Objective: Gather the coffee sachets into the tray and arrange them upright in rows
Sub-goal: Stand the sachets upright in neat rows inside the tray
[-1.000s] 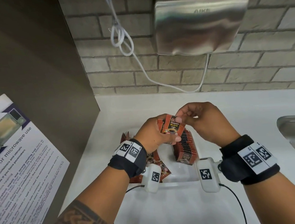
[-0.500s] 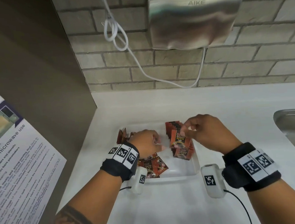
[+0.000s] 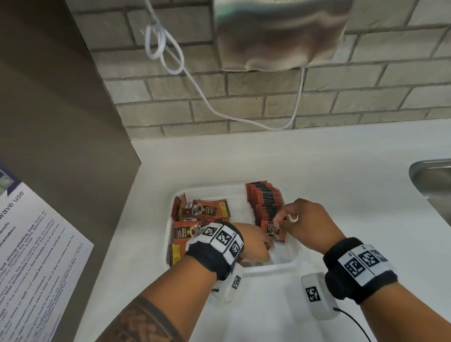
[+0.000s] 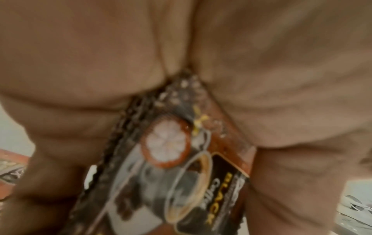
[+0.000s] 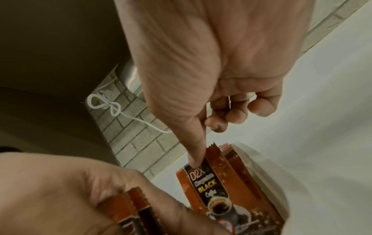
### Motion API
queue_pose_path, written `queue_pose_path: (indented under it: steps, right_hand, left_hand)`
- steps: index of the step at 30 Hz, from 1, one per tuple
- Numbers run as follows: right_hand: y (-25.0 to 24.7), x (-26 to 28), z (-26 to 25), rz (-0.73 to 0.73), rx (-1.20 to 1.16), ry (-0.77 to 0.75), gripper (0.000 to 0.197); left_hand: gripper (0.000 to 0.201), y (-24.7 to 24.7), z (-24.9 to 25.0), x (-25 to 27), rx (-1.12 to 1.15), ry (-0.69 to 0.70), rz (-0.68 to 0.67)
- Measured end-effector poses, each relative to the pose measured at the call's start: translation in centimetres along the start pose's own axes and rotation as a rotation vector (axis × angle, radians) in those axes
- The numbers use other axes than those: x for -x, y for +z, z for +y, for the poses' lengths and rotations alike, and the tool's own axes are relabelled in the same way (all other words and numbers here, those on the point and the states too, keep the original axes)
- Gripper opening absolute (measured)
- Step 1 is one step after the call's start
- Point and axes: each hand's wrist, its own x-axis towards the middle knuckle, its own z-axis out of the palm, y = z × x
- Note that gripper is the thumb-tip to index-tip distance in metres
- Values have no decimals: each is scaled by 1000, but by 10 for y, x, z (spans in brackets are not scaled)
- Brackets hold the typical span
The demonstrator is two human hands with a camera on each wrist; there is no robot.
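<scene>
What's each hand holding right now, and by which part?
The left hand grips a few coffee sachets by one end. The right hand lays its thumb on the front upright sachet, at its top edge; pinch unclear.

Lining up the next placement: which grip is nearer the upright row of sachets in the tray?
Right. The right grip touches the front sachet of the upright row; the left grip is left of it, holding other sachets.

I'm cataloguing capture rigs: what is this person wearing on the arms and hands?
Forearms bare, no gloves on left hand or right hand. Each wrist has a black wristband with white coded tags and a white camera module; a black cable leaves the right one. A dark geometric tattoo bands the left forearm.
</scene>
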Motion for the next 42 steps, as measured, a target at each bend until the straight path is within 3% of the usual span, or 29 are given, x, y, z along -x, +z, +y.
queue_pose_path:
  steps: [10,24,31,35,38,42]
  right_hand:
    - [3,-3,1,-41,-22,35,12]
    - [-1,-7,7,41,-90,12,12]
    - [-5,-1,5,12,-241,-1,11]
    - [0,3,-6,-80,-377,-32,12]
    - [4,0,-13,-63,-423,-56,12]
    - [-1,-4,-17,-9,-489,-64,9]
  left_hand:
    - [58,6,-4,-33,41,-72,-68]
    - [46,1,-7,-32,160,-68,-71]
    - [22,-9,-34,-8,406,2,44]
    - [25,0,-56,0,785,150,176]
    - [15,3,-58,4,1076,238,230]
    - [33,9,-58,4,1177,277,248]
